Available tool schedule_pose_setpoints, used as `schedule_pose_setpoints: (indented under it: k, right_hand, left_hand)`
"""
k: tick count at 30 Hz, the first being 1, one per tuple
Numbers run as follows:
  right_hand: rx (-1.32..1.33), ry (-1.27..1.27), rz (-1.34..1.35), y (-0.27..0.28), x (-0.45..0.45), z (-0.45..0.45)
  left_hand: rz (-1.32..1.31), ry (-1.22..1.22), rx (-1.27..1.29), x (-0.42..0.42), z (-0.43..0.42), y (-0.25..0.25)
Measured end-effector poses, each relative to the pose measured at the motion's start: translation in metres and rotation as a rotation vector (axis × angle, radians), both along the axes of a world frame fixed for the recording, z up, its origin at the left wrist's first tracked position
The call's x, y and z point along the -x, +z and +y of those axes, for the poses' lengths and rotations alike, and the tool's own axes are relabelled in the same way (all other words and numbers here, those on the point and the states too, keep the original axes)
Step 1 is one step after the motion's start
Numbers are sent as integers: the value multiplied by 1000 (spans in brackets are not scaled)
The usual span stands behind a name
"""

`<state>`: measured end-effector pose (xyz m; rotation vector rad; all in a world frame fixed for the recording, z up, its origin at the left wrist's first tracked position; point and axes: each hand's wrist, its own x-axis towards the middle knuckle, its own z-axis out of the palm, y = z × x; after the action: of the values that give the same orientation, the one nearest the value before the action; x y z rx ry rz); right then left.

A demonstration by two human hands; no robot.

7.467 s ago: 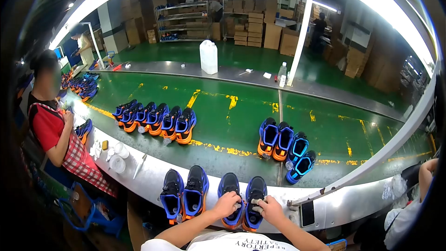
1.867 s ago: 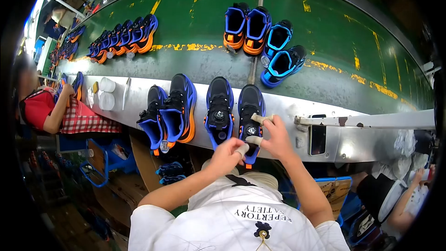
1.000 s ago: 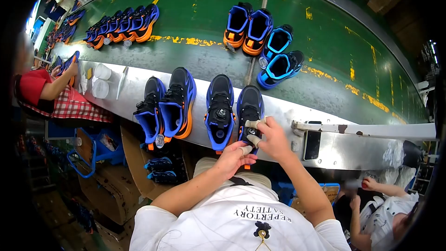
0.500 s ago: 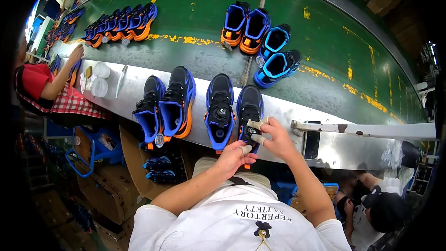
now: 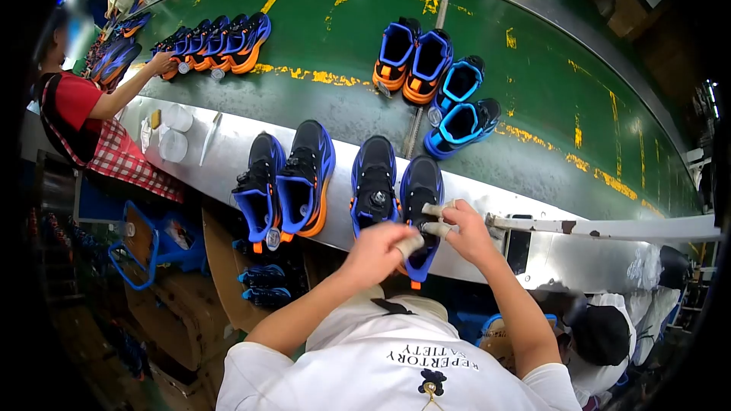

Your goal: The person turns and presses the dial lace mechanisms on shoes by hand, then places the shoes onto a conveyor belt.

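A black and blue shoe (image 5: pixel 420 183) with an orange heel tab lies on the metal ledge in front of me, toe pointing away. My right hand (image 5: pixel 466 232), with pale covers on its fingertips, grips this shoe at the laces. My left hand (image 5: pixel 378 253) is curled, with the thumb against the fingers, just left of the shoe's collar. It is slightly blurred, and what it holds, if anything, is hidden. Left of it stands a matching shoe (image 5: pixel 375 171) with a dial on its tongue, its heel partly behind my left hand.
Farther left sits an orange-soled pair, including a shoe (image 5: pixel 311 175). On the green belt (image 5: pixel 304 106) stand blue-lined shoes (image 5: pixel 461 128) and a row of shoes (image 5: pixel 217 44). A white metal bar (image 5: pixel 601 227) crosses at right. A co-worker (image 5: pixel 91 118) stands at left.
My left hand has moved up and left from the shoe's heel. My right hand stays at the laces. The co-worker's hand has reached toward the row of shoes. The view has shifted slightly.
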<state>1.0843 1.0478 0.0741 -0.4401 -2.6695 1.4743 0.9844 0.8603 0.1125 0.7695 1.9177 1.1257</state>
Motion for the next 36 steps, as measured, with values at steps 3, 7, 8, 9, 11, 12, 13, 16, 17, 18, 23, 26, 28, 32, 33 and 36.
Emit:
schedule_pose_setpoints:
  k: [3,7,8,9,11,12,13,16,17,18,23,26,28,32,33,36]
  right_hand:
    - [13,-83,-51,-3,16,1]
    - [-33,-22,-19,-11,42,-3]
    - [-47,-21,-13,-12,45,-4]
    - [-62,-20,-4,-13,50,-3]
    - [-67,-25,75,-21,63,-3]
    - [-92,-25,83,-23,69,-3]
    - [-104,-19,80,-25,76,-2]
    - [-119,-12,70,-34,88,-1]
    - [-120,-10,69,-35,90,0]
    - [-125,-8,81,-37,93,2]
    - [-70,-30,57,-42,105,0]
    - [-62,-25,52,-50,110,1]
    - [-93,-23,68,-54,108,1]
    - [-94,-31,53,-56,109,2]
    - [-95,-37,45,-56,108,2]
    - [-91,-48,37,-56,108,1]
  left_hand:
    - [582,199,-100,34,12,-12]
    - [487,-96,-132,64,4,-68]
    - [469,-160,-222,67,-2,-77]
    - [454,-224,-312,71,-5,-83]
    - [406,-115,-169,63,-2,-61]
    - [378,-59,-96,59,2,-50]
    - [440,-61,-20,59,6,-47]
    - [156,-155,-53,73,5,-58]
    - [128,-158,-57,73,3,-58]
    - [113,-159,-64,75,4,-57]
    - [363,-146,-148,68,8,-80]
    - [195,-195,-151,76,6,-70]
    - [283,-104,-227,64,7,-74]
    - [202,-209,-105,70,14,-74]
    - [118,-249,-100,75,10,-70]
    - [419,-128,-316,63,13,-77]
